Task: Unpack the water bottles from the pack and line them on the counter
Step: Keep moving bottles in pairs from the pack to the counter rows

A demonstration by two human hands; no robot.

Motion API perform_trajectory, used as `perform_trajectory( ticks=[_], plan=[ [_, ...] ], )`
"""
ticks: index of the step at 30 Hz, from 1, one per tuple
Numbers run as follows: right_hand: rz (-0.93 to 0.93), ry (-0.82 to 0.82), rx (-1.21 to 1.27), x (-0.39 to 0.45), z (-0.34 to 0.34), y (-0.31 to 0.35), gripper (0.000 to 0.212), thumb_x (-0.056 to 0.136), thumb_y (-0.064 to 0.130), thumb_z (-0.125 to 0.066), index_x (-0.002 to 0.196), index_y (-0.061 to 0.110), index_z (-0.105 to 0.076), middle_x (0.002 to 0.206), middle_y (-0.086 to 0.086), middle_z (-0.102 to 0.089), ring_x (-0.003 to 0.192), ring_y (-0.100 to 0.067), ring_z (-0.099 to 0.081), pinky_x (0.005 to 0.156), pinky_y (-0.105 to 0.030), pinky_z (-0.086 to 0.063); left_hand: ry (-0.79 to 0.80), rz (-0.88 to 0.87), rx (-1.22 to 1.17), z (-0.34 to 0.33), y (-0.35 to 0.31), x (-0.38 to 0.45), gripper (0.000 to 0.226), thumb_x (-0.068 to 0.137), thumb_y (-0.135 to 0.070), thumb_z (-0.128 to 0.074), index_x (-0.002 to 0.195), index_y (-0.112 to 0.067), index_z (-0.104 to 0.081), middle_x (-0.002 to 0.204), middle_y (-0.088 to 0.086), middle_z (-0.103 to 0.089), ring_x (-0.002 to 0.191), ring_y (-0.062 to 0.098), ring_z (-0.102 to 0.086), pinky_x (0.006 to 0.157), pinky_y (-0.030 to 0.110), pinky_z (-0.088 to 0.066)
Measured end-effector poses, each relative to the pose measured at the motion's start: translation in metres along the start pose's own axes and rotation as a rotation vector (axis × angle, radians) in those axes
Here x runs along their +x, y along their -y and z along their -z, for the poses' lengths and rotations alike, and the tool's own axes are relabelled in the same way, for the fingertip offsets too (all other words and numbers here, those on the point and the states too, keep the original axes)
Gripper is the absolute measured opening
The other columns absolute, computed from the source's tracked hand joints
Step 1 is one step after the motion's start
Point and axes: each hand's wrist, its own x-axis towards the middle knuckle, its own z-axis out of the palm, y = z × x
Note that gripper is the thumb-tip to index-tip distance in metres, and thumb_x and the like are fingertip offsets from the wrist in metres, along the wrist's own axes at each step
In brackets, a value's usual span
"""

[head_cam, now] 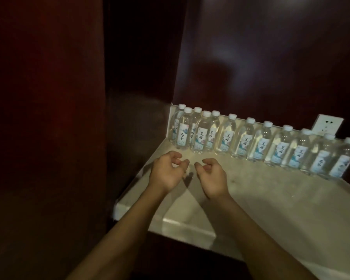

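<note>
Head view: water bottles (pixel 249 138) upright in a row along the back edge of the pale stone counter (pixel 271 199), doubled up at the left corner. Left hand (pixel 166 170) and right hand (pixel 210 178) just above the counter, side by side, fingers loosely curled, holding nothing. White wall socket (pixel 327 123) behind the row's right end.

Dim, warm light from above leaves the dark wood panels (pixel 271 57) with soft glare patches; forearm shadows cross the pale worktop (pixel 271 209); wide-angle edges bend, everything slightly soft.
</note>
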Motion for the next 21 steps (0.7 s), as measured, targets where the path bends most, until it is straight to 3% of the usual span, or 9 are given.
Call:
perform_trajectory(
  ticks=[3,5,10,17,21],
  plan=[
    [0.057,0.013,0.26,-0.058,0.015,0.012,0.013,0.093,0.021,-0.066,0.103,0.013,-0.068,0.08,0.002,-0.069,0.083,-0.022,-0.068,0.083,-0.035,-0.054,-0.055,-0.021,-0.141,0.022,-0.004,-0.061,0.022,0.09,-0.032,-0.072,0.104,-0.015,-0.073,0.083,-0.009,-0.068,0.077,0.009,-0.07,0.084,0.036,-0.06],
    [0.105,0.041,0.386,-0.097,0.016,0.018,0.005,0.094,0.018,-0.064,0.092,0.021,-0.067,0.078,-0.001,-0.071,0.079,-0.022,-0.07,0.077,-0.034,-0.056,-0.074,-0.036,-0.152,0.038,-0.001,-0.097,0.018,0.088,-0.033,-0.072,0.097,-0.018,-0.076,0.081,-0.005,-0.071,0.079,0.014,-0.072,0.083,0.044,-0.06],
    [0.129,0.184,0.561,-0.182,-0.021,0.037,0.013,0.099,0.016,-0.059,0.088,0.017,-0.067,0.072,-0.004,-0.07,0.071,-0.014,-0.067,0.069,-0.027,-0.054,-0.23,-0.002,-0.068,0.094,0.032,-0.163,0.012,0.088,-0.037,-0.065,0.083,-0.031,-0.073,0.079,-0.005,-0.075,0.075,0.012,-0.071,0.076,0.039,-0.059],
    [0.113,0.466,0.521,-0.274,-0.114,0.06,0.013,0.099,0.018,-0.058,0.091,0.019,-0.068,0.074,-0.001,-0.069,0.069,-0.011,-0.067,0.065,-0.026,-0.052,-0.451,0.163,0.069,0.195,0.104,-0.233,0.01,0.097,-0.036,-0.062,0.09,-0.033,-0.069,0.077,-0.009,-0.072,0.067,0.005,-0.069,0.066,0.025,-0.054],
    [0.103,0.625,0.537,-0.323,-0.172,0.08,0.013,0.099,0.013,-0.057,0.096,0.007,-0.068,0.075,-0.005,-0.069,0.065,-0.005,-0.065,0.061,-0.018,-0.051,-0.575,0.268,0.011,0.249,0.148,-0.269,0.013,0.087,-0.043,-0.063,0.08,-0.034,-0.07,0.073,-0.005,-0.073,0.063,0.01,-0.068,0.07,0.04,-0.057]
  ],
)
